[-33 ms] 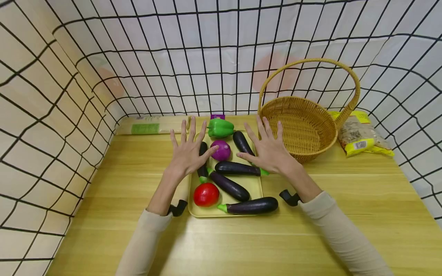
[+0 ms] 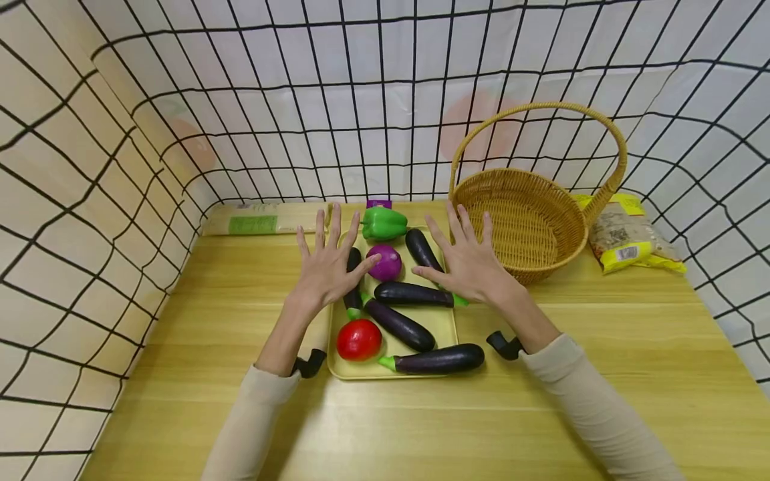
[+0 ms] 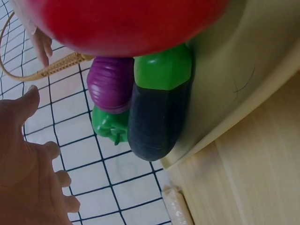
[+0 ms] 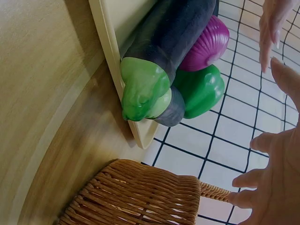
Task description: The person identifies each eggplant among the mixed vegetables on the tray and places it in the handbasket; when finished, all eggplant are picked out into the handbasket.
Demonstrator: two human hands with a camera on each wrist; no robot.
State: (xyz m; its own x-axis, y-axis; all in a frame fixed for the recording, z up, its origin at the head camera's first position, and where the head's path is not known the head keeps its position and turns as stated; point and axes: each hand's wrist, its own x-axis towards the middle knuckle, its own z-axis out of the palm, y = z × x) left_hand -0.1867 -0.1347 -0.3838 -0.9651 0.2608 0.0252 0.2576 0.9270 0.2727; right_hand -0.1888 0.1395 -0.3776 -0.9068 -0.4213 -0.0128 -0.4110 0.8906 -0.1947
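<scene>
Fingers spread wide, my left hand (image 2: 325, 270) hovers over the left side of a yellow tray (image 2: 334, 369) and holds nothing. My right hand (image 2: 472, 264), spread the same way, hovers by the tray's right edge, also holding nothing. In the tray lie a green bell pepper (image 2: 385, 224), a purple onion (image 2: 385, 263), a red tomato (image 2: 359, 340) and several dark eggplants (image 2: 414, 294). The lowest eggplant (image 2: 442, 359) reaches over the tray's right rim. In the left wrist view the tomato (image 3: 126, 23) looms closest; the right wrist view shows an eggplant's green cap (image 4: 145, 86).
A wicker basket (image 2: 523, 220) with a tall handle stands behind my right hand. Right of it lies a yellow-edged plastic bag (image 2: 628, 230). A long pale packet (image 2: 252, 219) lies at the back left. Black wire grid (image 2: 385, 100) encloses the table's back and sides.
</scene>
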